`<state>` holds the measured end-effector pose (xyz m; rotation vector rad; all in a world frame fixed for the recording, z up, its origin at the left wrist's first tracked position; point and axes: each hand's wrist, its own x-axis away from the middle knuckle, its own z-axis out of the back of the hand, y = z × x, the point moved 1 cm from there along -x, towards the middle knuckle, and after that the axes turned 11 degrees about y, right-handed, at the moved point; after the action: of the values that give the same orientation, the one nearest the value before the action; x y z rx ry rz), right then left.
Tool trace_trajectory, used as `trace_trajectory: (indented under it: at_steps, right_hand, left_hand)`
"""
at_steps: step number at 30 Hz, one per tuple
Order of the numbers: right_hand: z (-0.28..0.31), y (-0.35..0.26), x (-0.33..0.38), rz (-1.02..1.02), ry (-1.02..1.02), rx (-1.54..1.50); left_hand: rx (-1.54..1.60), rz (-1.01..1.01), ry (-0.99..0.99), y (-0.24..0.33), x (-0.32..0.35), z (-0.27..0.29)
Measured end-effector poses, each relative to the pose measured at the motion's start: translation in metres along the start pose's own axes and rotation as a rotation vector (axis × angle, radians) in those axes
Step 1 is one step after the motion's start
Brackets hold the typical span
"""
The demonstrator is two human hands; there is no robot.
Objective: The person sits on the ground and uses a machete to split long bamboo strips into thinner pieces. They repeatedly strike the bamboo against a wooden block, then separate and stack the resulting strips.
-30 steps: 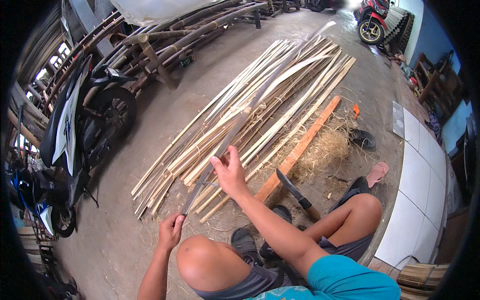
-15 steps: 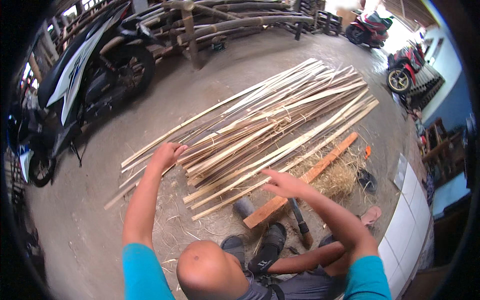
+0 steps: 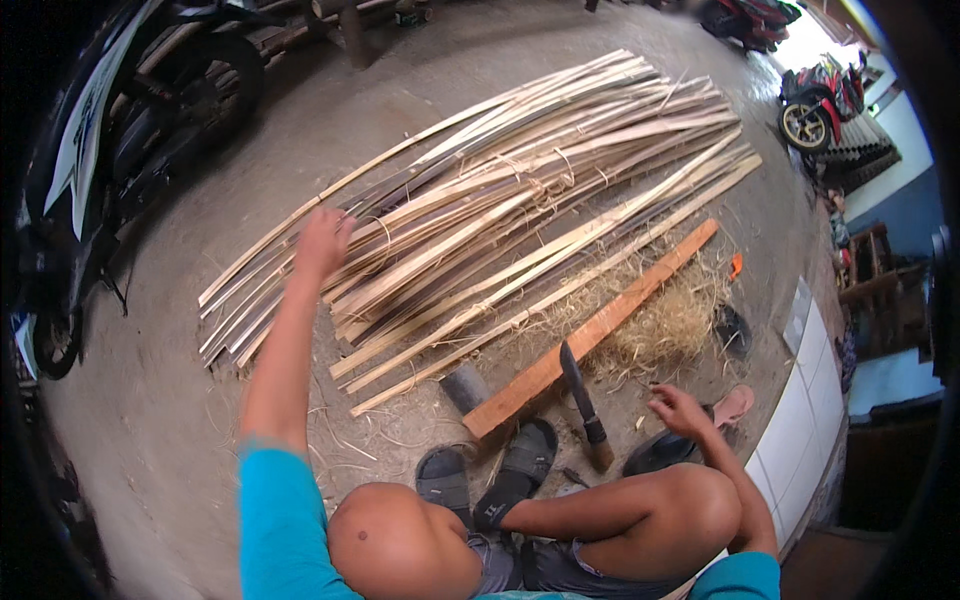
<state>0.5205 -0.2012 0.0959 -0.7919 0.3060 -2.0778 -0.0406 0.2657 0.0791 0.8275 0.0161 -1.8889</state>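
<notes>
A wide spread of long, pale and brown bamboo strips (image 3: 470, 240) lies on the floor in front of me, partly bound with thin ties. My left hand (image 3: 325, 243) is closed on strips near their left ends; its grip is partly hidden, and a thin loop of tie stands out beside it. My right hand (image 3: 680, 410) holds nothing, its fingers loosely bent and apart, over the floor near a dark shoe (image 3: 655, 452). A knife (image 3: 582, 400) with a dark blade leans against a reddish wooden bar (image 3: 600, 335), left of that hand.
Fine shavings (image 3: 665, 330) lie beyond the bar. A grey cylinder (image 3: 465, 388) lies by its near end. An orange piece (image 3: 737, 265) and a dark sandal (image 3: 733, 330) are at the right. Motorbikes stand left (image 3: 150, 130) and far right (image 3: 810, 110). White tiles (image 3: 800, 430) edge the floor.
My view has tilted down. My left hand has moved farther over the strips' left ends, which now lie closer together. My right hand has drawn back rightward from above the strips, uncovering the knife.
</notes>
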Motion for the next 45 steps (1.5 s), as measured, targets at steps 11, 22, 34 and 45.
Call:
trace_trajectory:
  at_steps: [11, 22, 34, 45]
  right_hand:
    - [-0.166, 0.011, 0.04, 0.029, 0.112, 0.155]
    - [-0.097, -0.057, 0.103, 0.44, 0.623, -0.306]
    - [-0.076, -0.101, 0.131, 0.48, 0.36, 0.107]
    - [-0.067, -0.11, 0.107, 0.452, 0.423, 0.058]
  left_hand:
    - [-0.021, -0.06, -0.414, 0.082, 0.225, 0.003]
    - [0.498, 0.291, -0.524, 0.212, 0.171, 0.138]
    - [0.357, 0.247, -0.515, 0.229, 0.23, 0.164]
    - [0.414, 0.325, -0.564, 0.225, 0.226, 0.135]
